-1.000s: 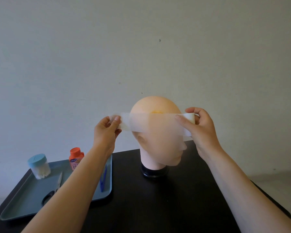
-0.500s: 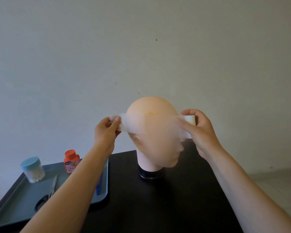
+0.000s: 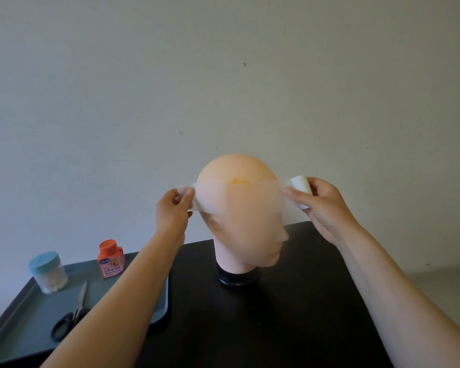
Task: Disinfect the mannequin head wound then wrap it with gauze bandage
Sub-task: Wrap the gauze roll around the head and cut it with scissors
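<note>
The mannequin head stands on its black base in the middle of the frame, on the dark table, with its nose turned toward the right edge. The wound, a yellow-orange stain, sits high on the side nearest the camera. A thin strip of gauze bandage is stretched over that side. Its long axis runs level from left to right across the frame, and its upper edge crosses the stain, so part of the wound shows above the gauze, not under it.

At the left end of the strip, the left hand pinches the free tail between thumb and fingertips, just beside the back of the head. At the right end, the right hand has its fingers curled round the gauze roll, with the thumb pressing the strip just off the forehead. The roll stands roughly upright, just beside the head without touching it.

The next move looks to depend on this layout. The roll lies to the right of the head in the right hand, so it would have to go round the far side toward the left hand, which anchors the tail. Before that, the band probably needs to sit a little higher to cover the stain.

At lower left, well apart from the head, a grey tray holds a cotton swab jar, an orange-capped disinfectant bottle and scissors.
</note>
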Motion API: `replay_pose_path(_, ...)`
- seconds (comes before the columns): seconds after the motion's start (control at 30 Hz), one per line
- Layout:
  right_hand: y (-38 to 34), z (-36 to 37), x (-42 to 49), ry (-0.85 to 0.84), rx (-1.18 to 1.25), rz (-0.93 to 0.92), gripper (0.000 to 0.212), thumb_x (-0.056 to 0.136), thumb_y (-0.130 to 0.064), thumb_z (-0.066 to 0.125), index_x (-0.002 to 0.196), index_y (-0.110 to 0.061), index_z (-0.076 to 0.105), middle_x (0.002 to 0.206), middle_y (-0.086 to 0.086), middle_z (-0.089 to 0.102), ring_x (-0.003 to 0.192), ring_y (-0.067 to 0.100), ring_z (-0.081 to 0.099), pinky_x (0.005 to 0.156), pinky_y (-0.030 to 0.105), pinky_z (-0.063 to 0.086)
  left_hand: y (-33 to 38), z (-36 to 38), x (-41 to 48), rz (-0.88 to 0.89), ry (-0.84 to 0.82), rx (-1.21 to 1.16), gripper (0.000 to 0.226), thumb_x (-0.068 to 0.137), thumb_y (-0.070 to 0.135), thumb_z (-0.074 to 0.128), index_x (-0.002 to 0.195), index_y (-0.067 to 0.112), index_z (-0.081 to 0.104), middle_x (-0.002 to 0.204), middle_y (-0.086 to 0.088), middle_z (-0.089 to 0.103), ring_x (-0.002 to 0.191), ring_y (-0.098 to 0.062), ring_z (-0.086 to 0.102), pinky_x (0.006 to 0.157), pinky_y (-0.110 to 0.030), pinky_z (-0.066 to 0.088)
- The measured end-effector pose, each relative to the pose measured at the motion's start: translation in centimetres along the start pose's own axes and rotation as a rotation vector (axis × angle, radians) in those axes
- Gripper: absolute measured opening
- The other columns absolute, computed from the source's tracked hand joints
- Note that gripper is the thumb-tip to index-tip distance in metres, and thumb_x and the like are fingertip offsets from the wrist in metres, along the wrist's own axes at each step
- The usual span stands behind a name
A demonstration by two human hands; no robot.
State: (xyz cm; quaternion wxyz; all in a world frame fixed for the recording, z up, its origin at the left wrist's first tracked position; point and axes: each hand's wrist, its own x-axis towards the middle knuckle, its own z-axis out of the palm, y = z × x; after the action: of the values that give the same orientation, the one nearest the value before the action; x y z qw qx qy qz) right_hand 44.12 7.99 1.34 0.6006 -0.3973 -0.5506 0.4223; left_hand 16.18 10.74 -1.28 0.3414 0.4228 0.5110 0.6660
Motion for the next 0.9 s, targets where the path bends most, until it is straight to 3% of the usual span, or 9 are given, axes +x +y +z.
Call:
replay_pose_path(0.23,1.4,0.5,0.5,0.000,0.068,0.053,0.035,0.078,-0.019,0.077,0.106,-0.011,0.059,0.102,0.004,0.067,0.095,0.017,0.066,0.074,0.027,0.052,-0.1,0.5,-0.1,-0.007,0.039,0.025,0.010,0.095,0.027,0.058,0.086,0.025,0.061,0.091,0.003,0.066,0.092,-0.016,0.063,0.068,-0.026,0.048)
replay_pose_path(0.33,1.7,0.6,0.5,0.011,0.085,0.050,0.032,0.080,-0.015,0.075,0.107,-0.010,0.059,0.104,0.005,0.067,0.090,0.014,0.067,0.067,0.022,0.051,-0.1,0.7,-0.3,-0.019,0.057,0.024,0.010,0.093,0.029,0.061,0.096,0.020,0.057,0.096,0.002,0.064,0.098,-0.020,0.061,0.077,-0.030,0.048)
replay_pose_path(0.43,1.9,0.7,0.4,0.023,0.079,0.043,0.031,0.080,-0.015,0.075,0.106,-0.010,0.058,0.104,0.006,0.066,0.089,0.015,0.065,0.066,0.022,0.050,0.2,0.9,-0.5,-0.035,0.183,0.066,0.040,0.084,0.034,0.072,0.114,0.025,0.048,0.109,0.002,0.055,0.100,-0.018,0.055,0.083,-0.032,0.043)
replay_pose_path(0.5,2.0,0.8,0.3,0.033,0.067,0.037,0.032,0.080,-0.015,0.075,0.107,-0.009,0.058,0.105,0.007,0.066,0.091,0.017,0.064,0.068,0.024,0.049,0.5,0.9,-0.6,-0.002,0.259,0.108,0.047,0.080,0.035,0.077,0.115,0.026,0.046,0.108,0.003,0.050,0.094,-0.017,0.054,0.080,-0.029,0.043)
replay_pose_path(0.6,2.1,0.8,0.3,0.047,0.055,0.031,0.039,0.079,-0.018,0.077,0.111,-0.008,0.057,0.109,0.008,0.066,0.096,0.020,0.065,0.074,0.027,0.049,1.1,1.0,-0.5,0.095,0.264,0.161,0.040,0.079,0.029,0.077,0.106,0.025,0.048,0.088,0.006,0.049,0.078,-0.010,0.053,0.063,-0.019,0.038)
replay_pose_path(0.7,2.1,1.0,0.1,0.069,0.026,0.019,0.040,0.077,-0.020,0.078,0.110,-0.009,0.057,0.107,0.007,0.066,0.095,0.019,0.065,0.074,0.028,0.049,1.8,1.7,-0.3,0.127,0.213,0.218,0.024,0.086,0.020,0.069,0.101,0.024,0.051,0.078,0.004,0.053,0.072,-0.012,0.056,0.058,-0.020,0.039)
replay_pose_path(0.8,2.0,1.1,-0.2,0.092,-0.014,-0.004,0.039,0.076,-0.022,0.079,0.107,-0.013,0.057,0.105,0.004,0.065,0.092,0.017,0.064,0.072,0.026,0.049,2.3,2.4,0.0,0.082,0.150,0.246,0.010,0.092,0.016,0.054,0.100,0.022,0.053,0.091,-0.001,0.062,0.086,-0.021,0.063,0.061,-0.027,0.044)
replay_pose_path(0.9,1.9,1.2,-0.6,0.118,-0.075,-0.040,0.041,0.074,-0.027,0.081,0.105,-0.017,0.057,0.103,0.002,0.064,0.091,0.016,0.064,0.070,0.025,0.047,2.9,2.8,0.2,0.020,0.099,0.246,0.015,0.096,0.023,0.043,0.106,0.017,0.054,0.106,-0.007,0.064,0.099,-0.028,0.063,0.076,-0.036,0.052)
